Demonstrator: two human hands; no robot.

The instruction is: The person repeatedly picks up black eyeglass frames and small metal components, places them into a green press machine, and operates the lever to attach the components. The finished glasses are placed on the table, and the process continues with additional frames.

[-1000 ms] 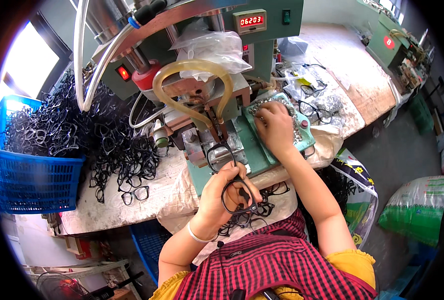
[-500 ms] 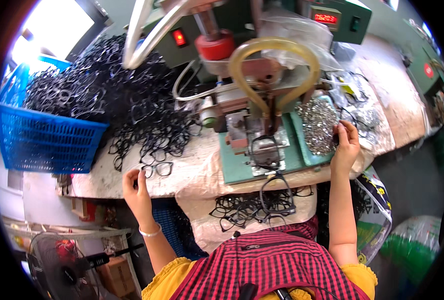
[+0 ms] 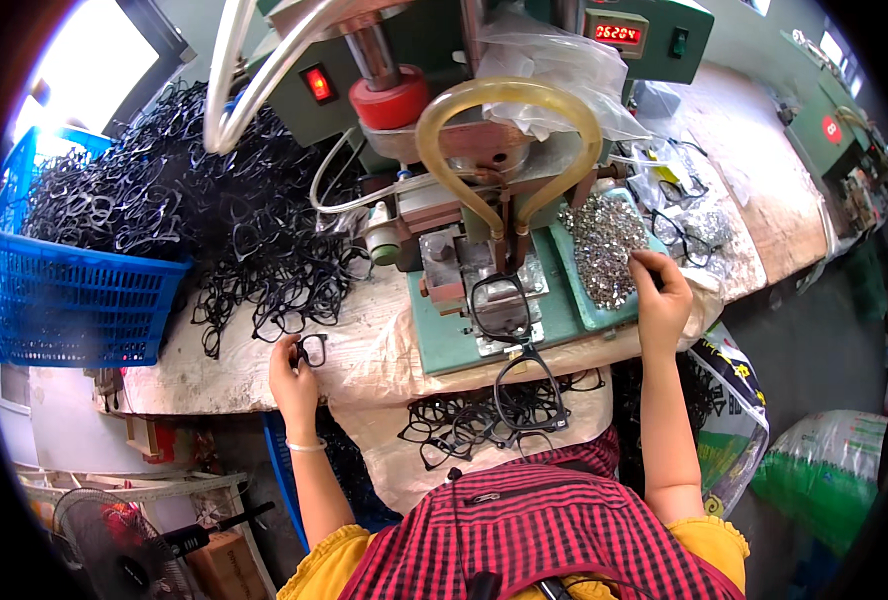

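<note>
**Either side of the press (image 3: 444, 212)**

Left of the press, the left hand (image 3: 295, 378) pinches a black frame (image 3: 324, 347). Right of it, the right hand (image 3: 662, 298) keeps its grip closed, contents hidden, at a tray (image 3: 619, 314). A second frame (image 3: 530, 352) juts from its front.

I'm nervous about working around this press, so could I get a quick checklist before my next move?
1. Hands clear of the press: ok; the left hand and right hand are both away from it.
2. Eyeglass frame at the fixture: ok; one rim is there, the other hangs toward you.
3. That frame steadied by a hand: not ok; neither touches it.
4. Left fingers gripping the loose frame beside them: cannot tell.
5. Something pinched in the right fingertips: cannot tell.
6. Tray stocked with small shiny parts: ok.
</note>
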